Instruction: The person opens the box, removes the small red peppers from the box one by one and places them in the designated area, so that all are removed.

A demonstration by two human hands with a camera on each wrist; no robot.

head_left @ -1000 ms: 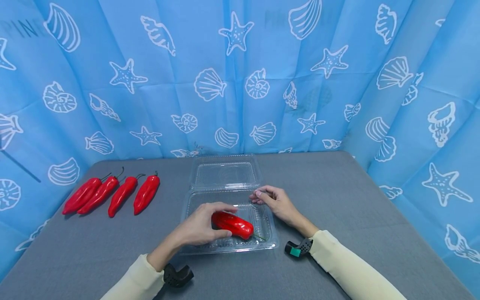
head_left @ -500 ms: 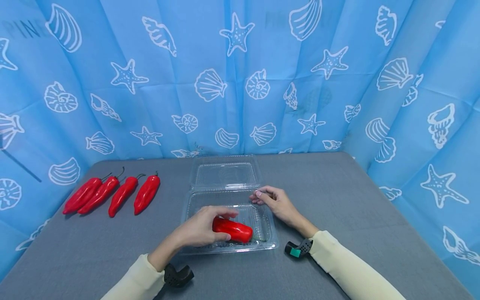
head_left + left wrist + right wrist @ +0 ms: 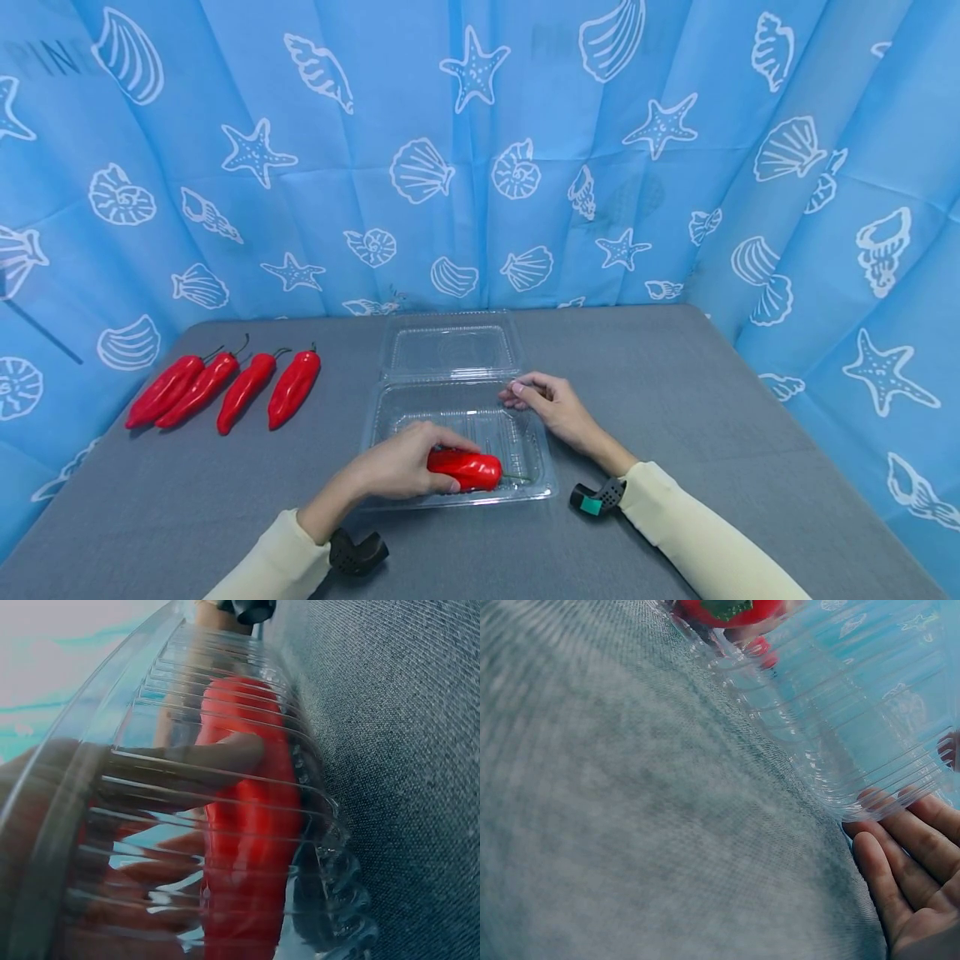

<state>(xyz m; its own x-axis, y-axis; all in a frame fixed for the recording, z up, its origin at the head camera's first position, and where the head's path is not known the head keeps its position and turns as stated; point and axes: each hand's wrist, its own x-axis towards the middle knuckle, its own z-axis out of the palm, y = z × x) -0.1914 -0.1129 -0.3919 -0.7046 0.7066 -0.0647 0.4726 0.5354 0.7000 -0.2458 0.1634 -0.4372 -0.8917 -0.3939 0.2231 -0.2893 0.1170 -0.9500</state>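
My left hand [image 3: 401, 458] grips a long red pepper [image 3: 476, 472], thumb along its near side and fingers over the far side. It lies low inside a clear plastic clamshell container [image 3: 540, 492], parallel to the front wall, its green stem pointing right. Seen through the ridged wall in the left wrist view, the thumb presses on the pepper [image 3: 251, 825]. At the container's back right corner, my right hand [image 3: 555, 408] holds the rim. The right wrist view has its fingers [image 3: 915, 847] against the outside of the plastic wall [image 3: 855, 750].
Several more red peppers [image 3: 294, 389] lie in a slanted row at the left of the grey cloth-covered table [image 3: 652, 367]. Behind the container, its open lid [image 3: 453, 350] lies flat. A blue shell-print curtain [image 3: 480, 208] hangs along the back and sides.
My left hand has shifted the pepper slightly toward the container's near wall, and the pepper has turned to lie more level with it. The right hand has stayed at the corner.
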